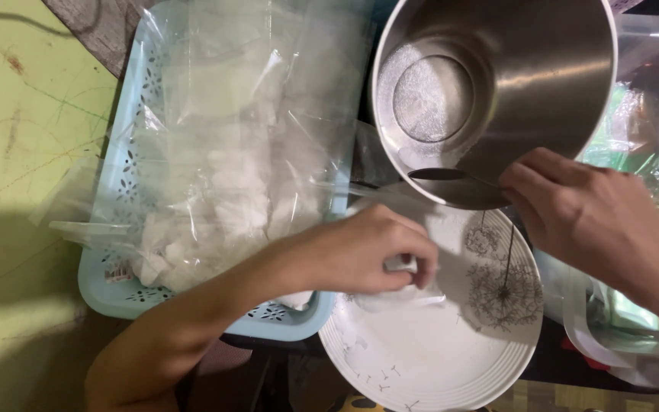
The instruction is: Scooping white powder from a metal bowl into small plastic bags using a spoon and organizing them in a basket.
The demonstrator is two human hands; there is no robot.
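Our left hand (368, 252) pinches a white piece (400, 265) over the white plate (421, 351); beyond it, our right hand (589, 221) grips a spoon (440, 175) inside the steel pot (497, 84). A loose pinch could drop the piece beside the plate.

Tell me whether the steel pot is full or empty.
Empty: the steel pot shows its bare bottom, with only the spoon tip at its rim.

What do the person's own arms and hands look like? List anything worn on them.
Both are bare. The left hand and its forearm show no sleeve, glove, ring or watch. The right hand is likewise ungloved, with no ring or strap visible up to the wrist; further up is out of frame.
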